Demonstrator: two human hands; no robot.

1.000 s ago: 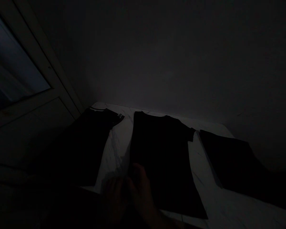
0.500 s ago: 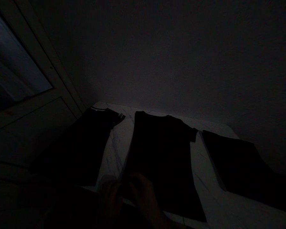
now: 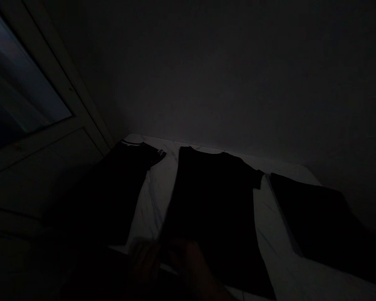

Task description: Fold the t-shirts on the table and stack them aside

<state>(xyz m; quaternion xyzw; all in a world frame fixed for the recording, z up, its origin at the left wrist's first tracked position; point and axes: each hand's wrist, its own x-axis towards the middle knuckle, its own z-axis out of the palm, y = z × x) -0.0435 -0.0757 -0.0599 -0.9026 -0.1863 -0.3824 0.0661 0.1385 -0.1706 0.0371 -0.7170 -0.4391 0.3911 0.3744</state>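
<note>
**Black T-shirt [image 3: 213, 205] laid out in the gloom**

The T-shirt lies flat in the middle of a white marbled tabletop [image 3: 153, 194], its neckline toward the far edge, its hem toward the near edge and one short sleeve spread to the right. The left hand [image 3: 145, 257] and the right hand [image 3: 191, 259] are side by side at its near left corner. The fingers of both are bent; how far they are parted, and whether they have hold of the cloth, cannot be told (the light is very poor there).

To the left lies a second dark top [image 3: 109, 196], with a pale band inside its collar and light stripes on its sleeve, its lower part toward the near edge. To the right, just beyond the sleeve, a dark garment [image 3: 319, 217] rests flat, its kind too dark to make out. A plain wall [image 3: 222, 75] rises behind the far edge, and at the far left stands a panelled door [image 3: 50, 154] with a glass pane [image 3: 21, 71] above.
</note>
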